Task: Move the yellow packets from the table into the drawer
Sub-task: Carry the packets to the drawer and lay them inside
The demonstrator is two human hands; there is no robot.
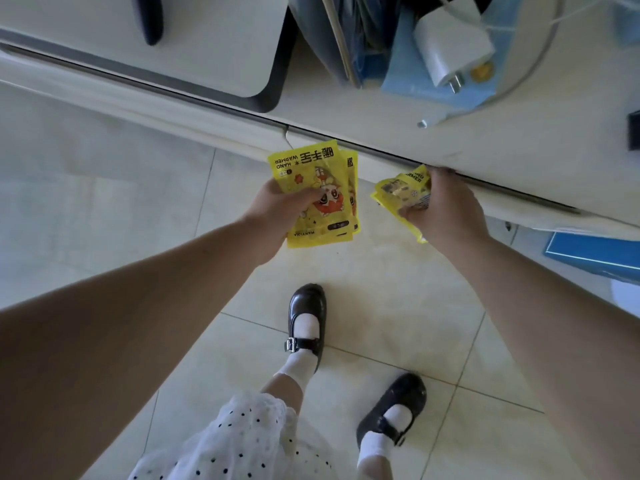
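Observation:
My left hand (277, 209) grips a flat stack of yellow hand-warmer packets (318, 174) with a cartoon animal on the front, held over the floor just below the table edge. My right hand (446, 209) clutches another bunch of crumpled yellow packets (401, 194), and its fingertips touch the underside lip of the white table (381, 133) at the dark seam. The drawer itself is shut or hidden; I see only the seam under the tabletop.
On the table lie a white charger plug (450, 53) with cable, blue paper (415, 88), folders and a white pad with dark rim (207, 57). A blue box (595, 254) sits low at right. Below are pale floor tiles and my black shoes (308, 317).

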